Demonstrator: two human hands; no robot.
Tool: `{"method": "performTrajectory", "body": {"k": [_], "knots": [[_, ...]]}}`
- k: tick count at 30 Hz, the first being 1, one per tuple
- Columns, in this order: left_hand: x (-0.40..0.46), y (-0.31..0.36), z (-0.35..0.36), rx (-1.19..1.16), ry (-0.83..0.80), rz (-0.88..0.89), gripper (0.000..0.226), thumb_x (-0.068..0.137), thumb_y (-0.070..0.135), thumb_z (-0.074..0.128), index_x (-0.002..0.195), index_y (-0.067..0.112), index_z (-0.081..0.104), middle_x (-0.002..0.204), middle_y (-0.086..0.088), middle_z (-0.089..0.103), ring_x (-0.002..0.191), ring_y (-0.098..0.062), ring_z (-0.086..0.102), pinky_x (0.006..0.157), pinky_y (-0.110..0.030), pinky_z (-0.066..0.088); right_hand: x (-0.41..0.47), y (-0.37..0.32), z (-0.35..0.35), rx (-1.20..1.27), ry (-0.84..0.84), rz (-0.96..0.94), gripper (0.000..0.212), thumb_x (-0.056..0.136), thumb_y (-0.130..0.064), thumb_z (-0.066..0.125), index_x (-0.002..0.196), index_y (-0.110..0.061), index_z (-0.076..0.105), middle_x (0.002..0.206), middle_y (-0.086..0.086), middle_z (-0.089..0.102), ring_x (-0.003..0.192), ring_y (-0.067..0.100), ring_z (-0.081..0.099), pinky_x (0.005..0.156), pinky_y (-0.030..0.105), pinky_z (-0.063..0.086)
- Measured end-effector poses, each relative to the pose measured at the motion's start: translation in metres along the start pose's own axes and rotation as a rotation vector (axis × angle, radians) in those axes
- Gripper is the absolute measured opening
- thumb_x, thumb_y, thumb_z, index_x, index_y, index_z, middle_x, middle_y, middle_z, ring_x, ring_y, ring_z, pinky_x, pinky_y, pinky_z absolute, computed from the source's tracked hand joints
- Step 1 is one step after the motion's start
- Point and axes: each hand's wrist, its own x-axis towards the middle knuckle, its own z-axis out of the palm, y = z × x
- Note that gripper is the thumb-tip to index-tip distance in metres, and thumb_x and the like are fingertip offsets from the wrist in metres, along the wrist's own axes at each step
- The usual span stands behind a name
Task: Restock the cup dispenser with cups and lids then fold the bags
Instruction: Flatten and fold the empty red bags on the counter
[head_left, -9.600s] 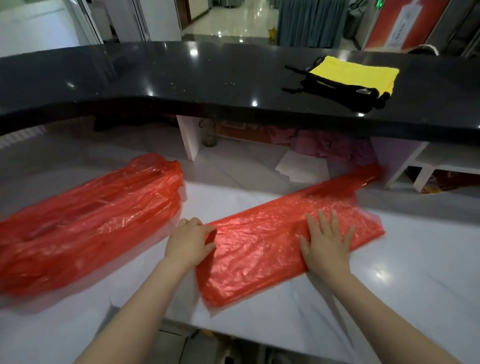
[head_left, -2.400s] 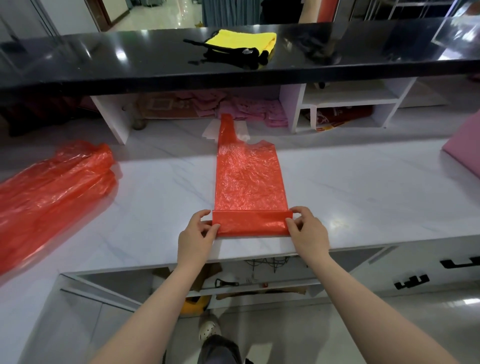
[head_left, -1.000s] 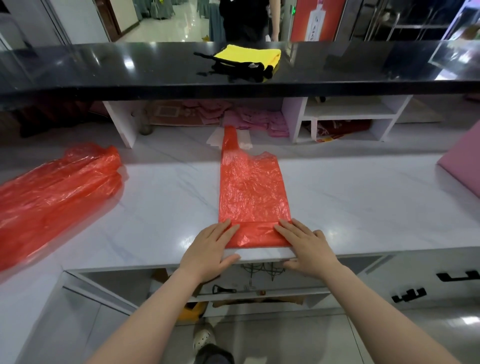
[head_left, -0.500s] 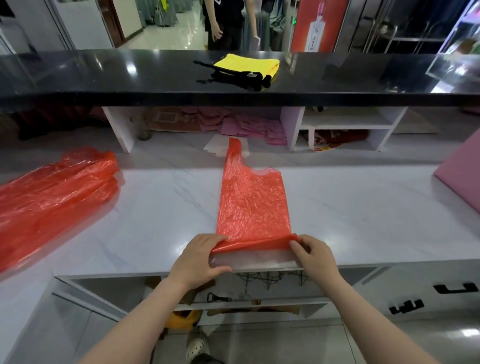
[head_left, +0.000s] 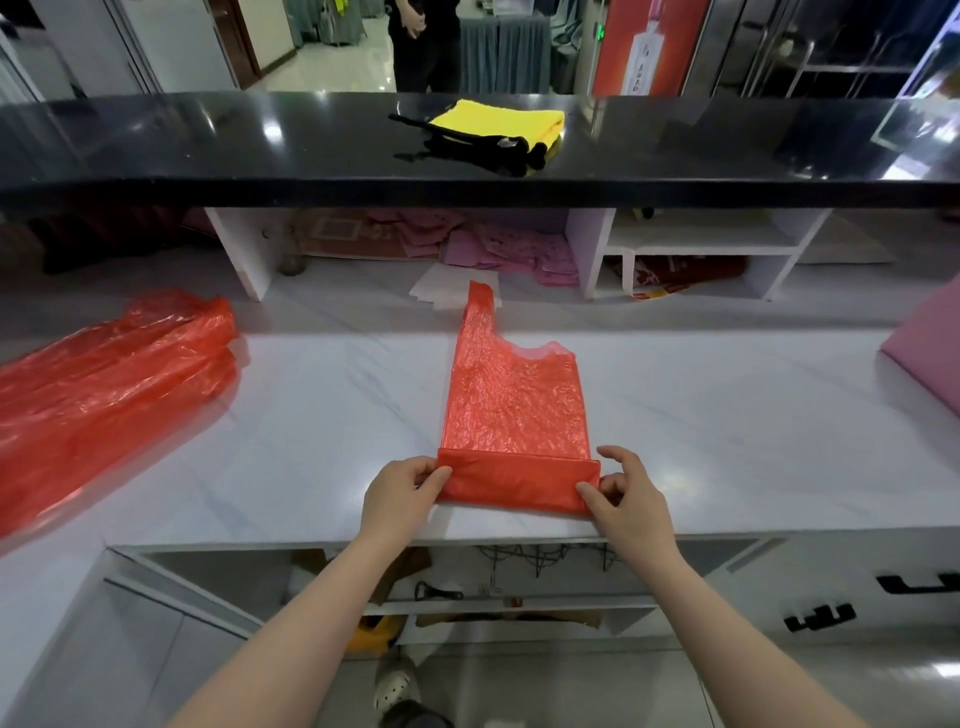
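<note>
While the left hand (head_left: 402, 488) pinches the left end of the folded band and the right hand (head_left: 626, 493) pinches its right end, the red bag (head_left: 514, 410) lies flat on the white counter (head_left: 727, 426) at its near edge, handle pointing far. Another crumpled red bag (head_left: 104, 374) lies well apart at the left.
</note>
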Motion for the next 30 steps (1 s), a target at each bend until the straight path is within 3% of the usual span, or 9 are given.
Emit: {"method": "performTrajectory", "body": {"k": [2,4,8,12,15,17,22,26,30], "knots": [[-0.001,0.001,0.001,0.0,0.022,0.004,0.017,0.091,0.036,0.06,0.075,0.035,0.064,0.069,0.015,0.065,0.069,-0.004,0.059,0.057,-0.016,0.035,0.001,0.0,0.001,-0.019,0.005,-0.001,0.047,0.088,-0.028,0.067,0.126,-0.038,0.042,0.068,0.002,0.06,0.065,0.012,0.059,0.059,0.018,0.043],[-0.001,-0.001,0.002,-0.027,0.023,-0.031,0.002,0.09,0.036,0.062,0.09,0.035,0.064,0.073,0.013,0.066,0.073,-0.005,0.061,0.059,-0.017,0.039,0.002,0.0,0.003,-0.025,0.015,0.005,0.047,0.089,-0.029,0.066,0.129,-0.034,0.042,0.068,0.002,0.06,0.065,0.012,0.059,0.06,0.019,0.043],[-0.002,-0.001,0.004,-0.032,0.045,-0.072,0.044,0.088,0.036,0.065,0.128,0.034,0.047,0.074,0.011,0.065,0.076,-0.004,0.061,0.064,-0.018,0.045,0.001,-0.001,0.008,-0.022,0.07,0.009,0.041,0.091,-0.029,0.062,0.128,-0.029,0.046,0.066,-0.004,0.059,0.065,0.008,0.058,0.058,0.017,0.039],[-0.004,-0.001,0.007,0.094,0.087,0.057,0.062,0.086,0.032,0.068,0.14,0.037,0.038,0.079,0.018,0.059,0.078,-0.001,0.055,0.065,-0.018,0.042,0.001,0.001,0.012,-0.064,0.106,-0.005,0.04,0.09,-0.026,0.063,0.126,-0.028,0.047,0.067,-0.006,0.059,0.069,0.008,0.058,0.059,0.02,0.041],[-0.005,-0.003,0.01,0.209,0.11,0.15,0.056,0.089,0.031,0.064,0.139,0.04,0.04,0.115,0.008,0.055,0.104,-0.01,0.051,0.087,-0.03,0.046,0.002,0.0,0.016,-0.154,0.107,-0.049,0.037,0.09,-0.025,0.063,0.125,-0.029,0.049,0.066,-0.008,0.056,0.071,0.01,0.055,0.058,0.027,0.044],[-0.006,-0.006,0.011,0.309,0.1,0.215,0.047,0.092,0.028,0.06,0.136,0.04,0.048,0.142,0.002,0.043,0.124,-0.021,0.043,0.1,-0.039,0.038,0.003,-0.001,0.017,-0.227,0.109,-0.097,0.033,0.091,-0.025,0.061,0.123,-0.029,0.053,0.065,-0.011,0.056,0.07,0.011,0.055,0.056,0.027,0.042],[-0.005,-0.01,0.005,0.469,-0.063,0.289,0.04,0.1,0.036,0.042,0.138,0.043,0.044,0.157,0.008,0.022,0.14,-0.021,0.025,0.111,-0.041,0.022,-0.004,-0.005,0.017,-0.403,0.092,-0.18,0.024,0.097,-0.026,0.052,0.115,-0.022,0.067,0.089,-0.004,0.063,0.092,0.022,0.055,0.078,0.03,0.041],[-0.005,-0.013,0.003,0.506,-0.197,0.257,0.058,0.095,0.061,0.023,0.149,0.039,0.025,0.159,0.013,0.009,0.145,-0.014,0.01,0.115,-0.037,0.009,-0.003,-0.007,0.004,-0.528,-0.118,-0.141,0.049,0.092,-0.047,0.055,0.135,-0.024,0.054,0.092,-0.003,0.052,0.099,0.02,0.047,0.086,0.029,0.036],[-0.002,-0.017,0.0,0.585,-0.284,0.328,0.083,0.084,0.076,0.024,0.152,0.032,0.011,0.16,0.012,0.003,0.146,-0.01,-0.002,0.115,-0.036,-0.001,-0.002,-0.003,-0.003,-0.715,-0.254,-0.201,0.085,0.075,-0.067,0.063,0.145,-0.023,0.041,0.104,-0.002,0.049,0.108,0.019,0.041,0.097,0.028,0.032]]}}
